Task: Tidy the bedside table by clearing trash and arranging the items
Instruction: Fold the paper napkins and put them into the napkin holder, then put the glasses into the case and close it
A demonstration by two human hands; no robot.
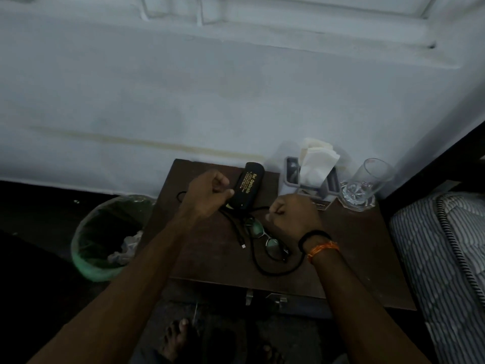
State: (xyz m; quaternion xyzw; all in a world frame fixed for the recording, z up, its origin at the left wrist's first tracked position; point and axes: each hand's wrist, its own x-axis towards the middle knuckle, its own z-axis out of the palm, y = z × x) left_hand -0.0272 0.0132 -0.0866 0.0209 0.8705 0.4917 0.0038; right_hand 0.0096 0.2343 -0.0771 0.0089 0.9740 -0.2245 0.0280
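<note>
Arranging step: left hand [207, 193] grips the spectacle case [248, 189] – right hand [292, 214] fisted beside it, contents unclear. Next – glasses [265, 239], just below, go in.

On the bedside table [349, 258] bare wood lies open at the right and along the near edge, while the middle is crossed by a black cable [265, 270] and glasses [265, 236], and the far edge is crowded by a spectacle case [248, 187], tissue holder [309, 177] and drinking glass [364, 185].
</note>
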